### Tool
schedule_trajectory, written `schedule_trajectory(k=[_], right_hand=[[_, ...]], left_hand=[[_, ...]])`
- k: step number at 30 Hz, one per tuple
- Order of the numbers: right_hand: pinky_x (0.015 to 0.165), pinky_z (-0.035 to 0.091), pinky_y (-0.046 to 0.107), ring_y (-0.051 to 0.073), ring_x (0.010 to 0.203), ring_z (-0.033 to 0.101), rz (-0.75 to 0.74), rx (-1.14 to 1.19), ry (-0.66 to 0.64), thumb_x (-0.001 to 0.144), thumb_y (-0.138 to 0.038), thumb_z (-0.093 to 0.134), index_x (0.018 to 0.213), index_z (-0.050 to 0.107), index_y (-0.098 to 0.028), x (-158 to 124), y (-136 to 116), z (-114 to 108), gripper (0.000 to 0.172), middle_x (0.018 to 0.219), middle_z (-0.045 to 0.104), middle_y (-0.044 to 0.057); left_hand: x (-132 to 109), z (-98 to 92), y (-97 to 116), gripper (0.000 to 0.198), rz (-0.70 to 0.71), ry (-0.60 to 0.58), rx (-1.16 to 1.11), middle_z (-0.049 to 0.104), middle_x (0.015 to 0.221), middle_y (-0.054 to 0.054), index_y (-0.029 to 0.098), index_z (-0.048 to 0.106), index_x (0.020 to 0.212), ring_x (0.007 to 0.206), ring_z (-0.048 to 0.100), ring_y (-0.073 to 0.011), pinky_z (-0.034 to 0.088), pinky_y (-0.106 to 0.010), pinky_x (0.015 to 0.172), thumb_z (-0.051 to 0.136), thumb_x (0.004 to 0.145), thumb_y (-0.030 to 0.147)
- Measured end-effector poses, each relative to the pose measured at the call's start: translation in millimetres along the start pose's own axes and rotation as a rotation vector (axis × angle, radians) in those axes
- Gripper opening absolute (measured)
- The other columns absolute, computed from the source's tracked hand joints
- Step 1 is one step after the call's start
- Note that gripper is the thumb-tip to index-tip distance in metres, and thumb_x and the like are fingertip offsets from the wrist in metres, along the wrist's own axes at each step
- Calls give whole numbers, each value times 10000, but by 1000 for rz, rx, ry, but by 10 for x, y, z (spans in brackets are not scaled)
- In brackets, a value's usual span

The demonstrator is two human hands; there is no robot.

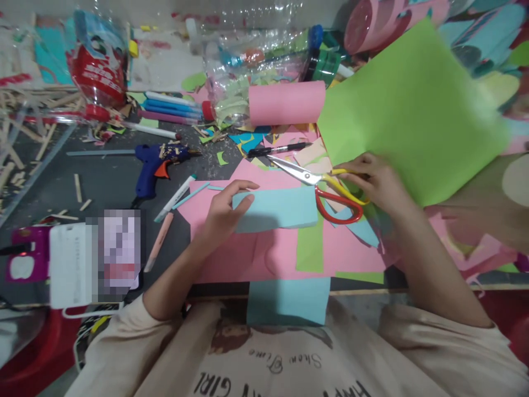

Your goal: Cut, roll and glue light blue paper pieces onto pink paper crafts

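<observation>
My left hand (pixel 225 212) grips the left end of a light blue paper strip (pixel 276 209), its thumb resting on top. My right hand (pixel 378 184) is closed on the yellow handle of a pair of scissors (pixel 308 175). The scissors' red handle hangs free, and their blades point up and left, just above the strip's upper edge. Below both hands lies a large pink sheet (pixel 231 259), with a green strip (pixel 309 251) on it. Another light blue sheet (pixel 289 300) hangs over the table's front edge. A black pen (pixel 281 149) lies at the scissors' tips.
A blue glue gun (pixel 151 165) and several markers (pixel 176 198) lie to the left. A white device (pixel 70 264) sits front left. Plastic bottles (pixel 99 71) and a pink paper roll (pixel 287 103) lie behind. A large green sheet (pixel 405 116) rises at the right.
</observation>
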State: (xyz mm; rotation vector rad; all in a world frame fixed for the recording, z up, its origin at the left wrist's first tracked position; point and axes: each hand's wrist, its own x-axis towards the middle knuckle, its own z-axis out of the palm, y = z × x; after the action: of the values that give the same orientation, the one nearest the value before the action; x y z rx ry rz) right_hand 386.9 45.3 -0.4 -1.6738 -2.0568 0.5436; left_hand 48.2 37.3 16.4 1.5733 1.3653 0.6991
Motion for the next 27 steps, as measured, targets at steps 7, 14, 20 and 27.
schedule_trajectory(k=[7,14,20,27], right_hand=[[923,525,483,272,1069,629,147,62,162,974,-497,403,1120,628,-348,-17,-600,142,307,1101,673,80],[875,568,389,202,1046,680,299,916,104,906,-612,438,1216,503,-294,-87,-996,795,449,1184,675,83],[961,528,397,212,1040,671,264,797,73,919,-605,429,1011,602,-257,-51,-983,779,400,1054,696,74],[839,566,395,227,960,701,219,974,82,871,-721,424,1030,601,-246,-51,-886,777,530,1033,717,90]], left_hand=[[79,-66,110,253,-35,-23,-65,689,1094,-35,219,620,1017,940,648,-198,504,-264,658,559,777,270],[175,-112,25,284,-32,89,-164,666,959,-43,227,583,1007,868,648,-210,525,-304,666,533,750,337],[151,-192,6,214,-17,-204,-177,684,882,-47,207,626,854,843,652,-212,526,-316,713,549,693,325],[165,-54,-44,183,123,-325,-86,727,953,-44,202,638,839,959,682,-228,509,-340,910,553,794,359]])
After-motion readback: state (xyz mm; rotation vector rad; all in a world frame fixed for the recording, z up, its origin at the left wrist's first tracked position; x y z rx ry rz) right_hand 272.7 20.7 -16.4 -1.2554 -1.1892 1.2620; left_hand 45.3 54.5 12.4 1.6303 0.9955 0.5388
